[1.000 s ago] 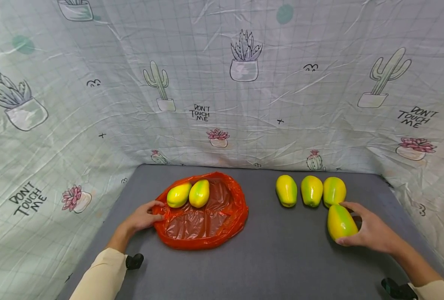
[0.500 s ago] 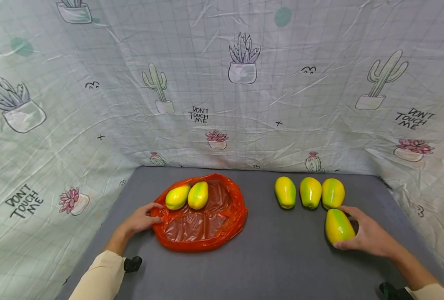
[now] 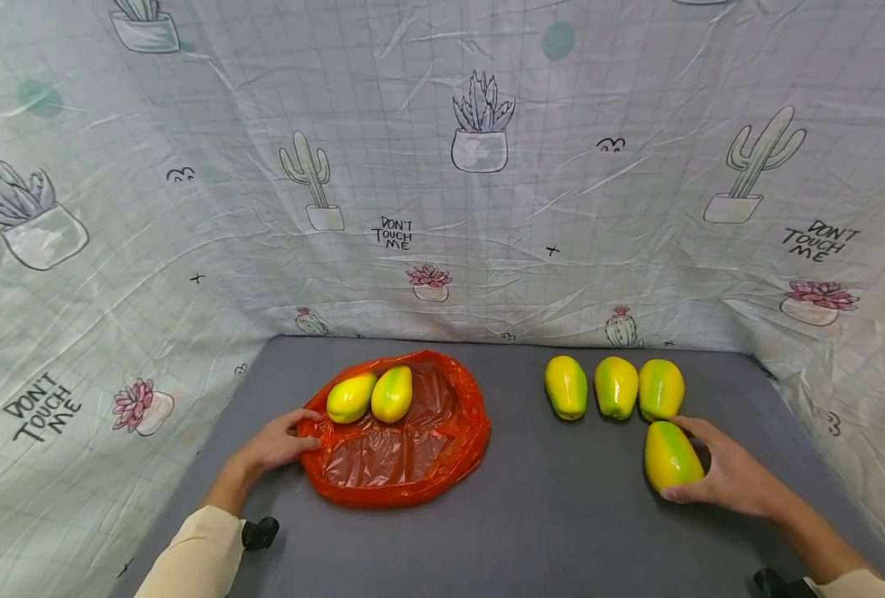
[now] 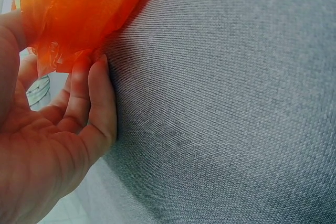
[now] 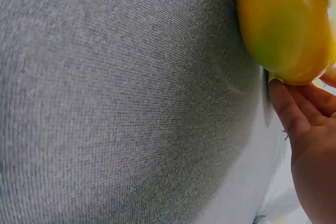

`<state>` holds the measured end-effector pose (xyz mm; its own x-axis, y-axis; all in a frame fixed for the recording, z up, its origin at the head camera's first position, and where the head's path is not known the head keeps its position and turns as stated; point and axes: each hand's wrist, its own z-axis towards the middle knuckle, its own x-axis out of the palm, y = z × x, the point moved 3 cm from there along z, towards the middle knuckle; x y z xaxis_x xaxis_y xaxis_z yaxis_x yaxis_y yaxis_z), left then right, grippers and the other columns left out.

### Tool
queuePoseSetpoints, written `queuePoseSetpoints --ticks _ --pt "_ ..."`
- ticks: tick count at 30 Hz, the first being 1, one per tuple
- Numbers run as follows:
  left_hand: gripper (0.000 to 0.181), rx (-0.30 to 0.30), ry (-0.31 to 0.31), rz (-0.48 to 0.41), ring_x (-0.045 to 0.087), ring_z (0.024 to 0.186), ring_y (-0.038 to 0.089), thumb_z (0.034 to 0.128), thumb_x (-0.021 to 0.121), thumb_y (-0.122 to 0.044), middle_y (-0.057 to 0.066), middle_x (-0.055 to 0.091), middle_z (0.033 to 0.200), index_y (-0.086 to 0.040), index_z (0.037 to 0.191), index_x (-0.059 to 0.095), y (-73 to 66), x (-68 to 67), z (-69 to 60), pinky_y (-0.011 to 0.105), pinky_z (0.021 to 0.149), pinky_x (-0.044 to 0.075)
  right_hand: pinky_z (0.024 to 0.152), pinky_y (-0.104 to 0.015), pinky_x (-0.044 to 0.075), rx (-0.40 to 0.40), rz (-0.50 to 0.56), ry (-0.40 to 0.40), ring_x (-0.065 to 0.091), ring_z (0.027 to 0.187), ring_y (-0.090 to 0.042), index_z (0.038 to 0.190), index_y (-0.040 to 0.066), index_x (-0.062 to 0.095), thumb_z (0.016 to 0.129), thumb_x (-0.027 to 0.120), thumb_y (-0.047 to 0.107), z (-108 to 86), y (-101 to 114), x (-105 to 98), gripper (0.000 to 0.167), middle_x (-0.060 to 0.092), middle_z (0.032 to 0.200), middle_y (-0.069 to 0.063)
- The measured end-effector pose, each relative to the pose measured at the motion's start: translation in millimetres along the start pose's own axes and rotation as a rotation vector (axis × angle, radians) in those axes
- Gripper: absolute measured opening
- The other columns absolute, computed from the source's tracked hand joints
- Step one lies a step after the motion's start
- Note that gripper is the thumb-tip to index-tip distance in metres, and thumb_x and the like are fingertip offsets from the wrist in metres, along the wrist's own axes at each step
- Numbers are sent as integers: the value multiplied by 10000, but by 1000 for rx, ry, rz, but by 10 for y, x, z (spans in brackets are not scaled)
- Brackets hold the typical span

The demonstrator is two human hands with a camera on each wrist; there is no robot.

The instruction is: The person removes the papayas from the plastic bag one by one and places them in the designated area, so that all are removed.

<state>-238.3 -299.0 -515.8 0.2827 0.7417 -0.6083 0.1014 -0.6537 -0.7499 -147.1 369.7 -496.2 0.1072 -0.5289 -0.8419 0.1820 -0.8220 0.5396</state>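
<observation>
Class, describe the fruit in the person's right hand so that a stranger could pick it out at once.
On the grey table, right of the red bag, three yellow-green fruits form a row near the patterned backdrop. Just in front of the row's right end is the fruit you want, the only one with the right hand around it.

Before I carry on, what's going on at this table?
A person's left hand holds the left edge of an open red plastic bag, in which two yellow-green fruits lie. Their right hand grips another fruit at the right of the grey table. Three more fruits, outside the bag, form a row beyond it.
</observation>
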Motion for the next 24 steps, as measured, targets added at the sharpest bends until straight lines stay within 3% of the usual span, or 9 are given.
queuePoseSetpoints --ticks 9,12,17,24 --pt "506 -5 1 1 635 865 200 924 731 -145 264 633 1210 30 1367 558 -12 4 7 299 726 525 863 -604 524 -18 50 5 562 1191 -499 1548 -68 323 755 931 325 -35 -35 -10 1074 428 1471 -346" --pt "504 -27 -5 -3 636 866 204 918 737 -149 251 633 1209 13 1364 568 -15 -2 11 291 726 526 862 -548 542 -28 47 -6 559 1198 -493 1545 -60 334 756 932 322 -34 -41 -22 1061 436 1478 -327" --pt "504 -16 0 2 634 872 212 922 732 -142 260 634 1208 25 1366 563 -16 -1 9 302 725 520 830 -361 555 -38 51 -23 560 1208 -491 1539 -45 355 766 929 315 -31 -44 -47 1028 452 1470 -311" --pt "505 -12 3 -14 628 843 193 916 733 -141 236 639 1177 25 1362 564 -7 -4 14 290 705 517 832 -586 559 -21 104 -43 581 1167 -545 1550 -38 333 771 928 275 -36 4 -113 1029 434 1448 -341"
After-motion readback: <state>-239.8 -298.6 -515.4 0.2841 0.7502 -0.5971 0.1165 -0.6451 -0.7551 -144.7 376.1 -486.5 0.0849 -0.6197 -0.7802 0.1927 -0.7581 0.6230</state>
